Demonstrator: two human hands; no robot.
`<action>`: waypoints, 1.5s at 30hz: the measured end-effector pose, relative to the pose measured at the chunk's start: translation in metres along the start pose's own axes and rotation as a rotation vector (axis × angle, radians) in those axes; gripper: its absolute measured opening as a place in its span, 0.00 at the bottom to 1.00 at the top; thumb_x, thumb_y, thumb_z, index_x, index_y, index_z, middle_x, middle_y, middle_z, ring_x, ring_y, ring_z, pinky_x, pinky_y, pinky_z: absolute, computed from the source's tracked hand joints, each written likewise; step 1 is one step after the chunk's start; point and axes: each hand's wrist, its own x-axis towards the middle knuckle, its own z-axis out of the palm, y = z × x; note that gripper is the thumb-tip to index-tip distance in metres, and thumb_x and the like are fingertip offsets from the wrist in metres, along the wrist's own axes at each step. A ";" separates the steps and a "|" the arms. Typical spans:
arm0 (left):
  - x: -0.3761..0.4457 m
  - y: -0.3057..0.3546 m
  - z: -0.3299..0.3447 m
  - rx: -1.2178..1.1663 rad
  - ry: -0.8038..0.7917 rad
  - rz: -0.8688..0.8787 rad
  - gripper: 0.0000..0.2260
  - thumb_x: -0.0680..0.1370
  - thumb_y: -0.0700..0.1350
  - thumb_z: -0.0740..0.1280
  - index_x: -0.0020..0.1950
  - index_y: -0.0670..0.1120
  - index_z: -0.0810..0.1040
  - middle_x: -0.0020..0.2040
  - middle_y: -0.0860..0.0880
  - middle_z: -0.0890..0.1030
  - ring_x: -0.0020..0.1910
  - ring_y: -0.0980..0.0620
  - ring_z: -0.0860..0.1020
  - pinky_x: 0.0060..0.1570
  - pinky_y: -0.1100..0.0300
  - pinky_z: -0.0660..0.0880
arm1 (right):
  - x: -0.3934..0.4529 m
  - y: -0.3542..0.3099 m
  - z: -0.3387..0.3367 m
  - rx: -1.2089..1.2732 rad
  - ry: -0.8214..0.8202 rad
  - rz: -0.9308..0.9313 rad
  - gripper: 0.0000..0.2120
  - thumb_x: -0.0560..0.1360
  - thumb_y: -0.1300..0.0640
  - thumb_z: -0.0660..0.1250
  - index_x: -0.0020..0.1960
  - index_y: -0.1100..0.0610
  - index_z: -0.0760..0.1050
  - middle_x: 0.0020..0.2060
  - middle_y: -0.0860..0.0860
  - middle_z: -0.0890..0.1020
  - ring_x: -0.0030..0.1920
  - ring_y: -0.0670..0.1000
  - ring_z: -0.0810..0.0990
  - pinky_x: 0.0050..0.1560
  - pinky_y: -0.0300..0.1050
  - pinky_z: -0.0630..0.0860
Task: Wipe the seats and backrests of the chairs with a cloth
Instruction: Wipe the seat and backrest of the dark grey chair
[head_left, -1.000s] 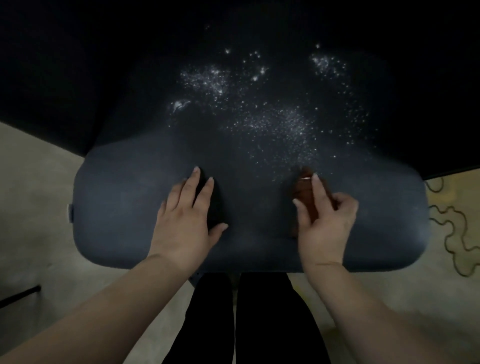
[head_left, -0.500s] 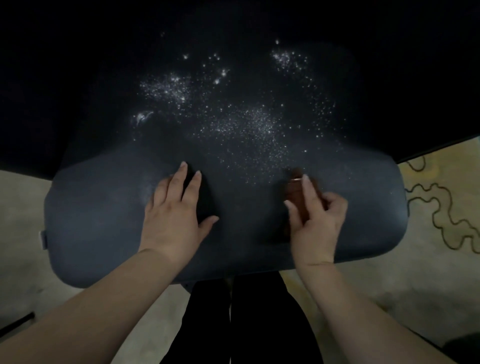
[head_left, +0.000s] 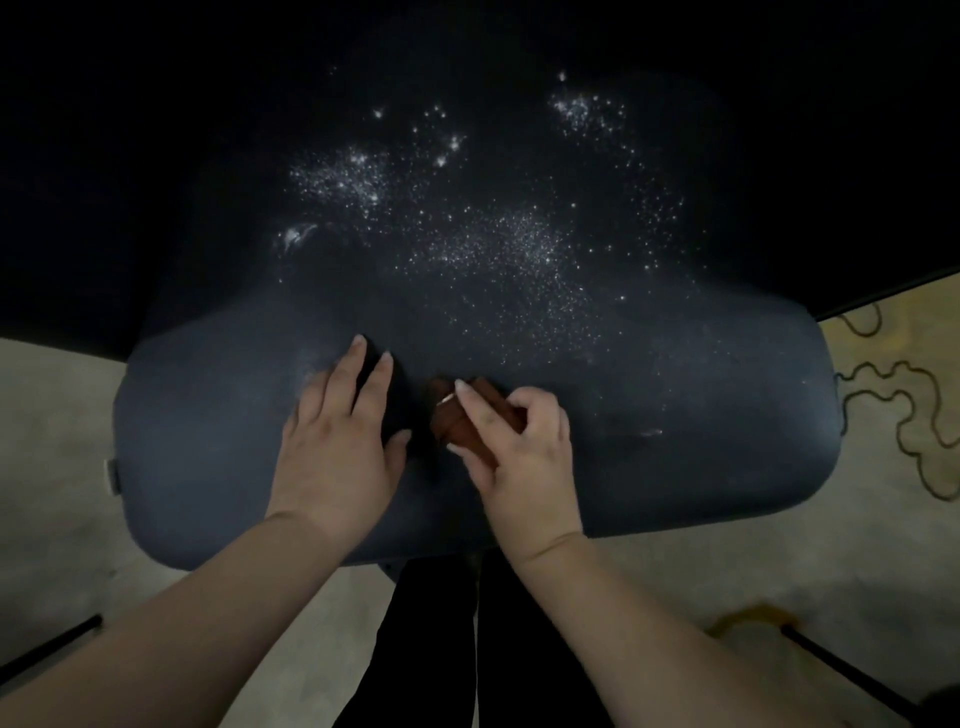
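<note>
On the dark blue padded chair seat (head_left: 208, 441), the right hand (head_left: 524, 447) pinches a folded reddish-brown cloth (head_left: 457, 415), mid-wipe; the left hand (head_left: 337, 441) lies flat, fingers straight. Next, seemingly, sweep forward through the white specks (head_left: 498, 244). A second ago, the cloth sat farther right.

A pale floor (head_left: 62, 415) is showing at the left and bottom of the picture. A rug (head_left: 909, 374) with dark wavy lines is lying at the right edge. Thin black bars (head_left: 49, 644) are sticking in at the lower left and lower right (head_left: 841, 670). A yellow patch (head_left: 753, 616) is sitting by the right bar.
</note>
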 end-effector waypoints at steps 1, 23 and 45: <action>0.000 0.000 0.000 -0.001 -0.005 -0.005 0.32 0.76 0.53 0.66 0.77 0.49 0.58 0.78 0.49 0.53 0.73 0.43 0.54 0.68 0.44 0.63 | 0.001 0.006 -0.004 0.003 0.019 0.020 0.28 0.67 0.53 0.78 0.67 0.46 0.76 0.53 0.59 0.73 0.50 0.61 0.74 0.54 0.55 0.76; 0.012 0.062 0.005 -0.082 0.032 -0.117 0.37 0.73 0.59 0.68 0.77 0.48 0.58 0.76 0.46 0.56 0.72 0.43 0.56 0.70 0.43 0.58 | 0.013 0.108 -0.070 0.002 0.194 0.267 0.28 0.73 0.54 0.72 0.71 0.43 0.70 0.59 0.57 0.67 0.59 0.59 0.68 0.65 0.49 0.64; 0.032 0.074 0.000 -0.031 0.032 -0.200 0.43 0.69 0.62 0.72 0.77 0.48 0.57 0.76 0.45 0.55 0.70 0.38 0.58 0.67 0.38 0.62 | 0.043 0.134 -0.104 0.175 0.159 0.585 0.28 0.77 0.52 0.69 0.73 0.38 0.64 0.61 0.46 0.61 0.63 0.48 0.65 0.70 0.40 0.58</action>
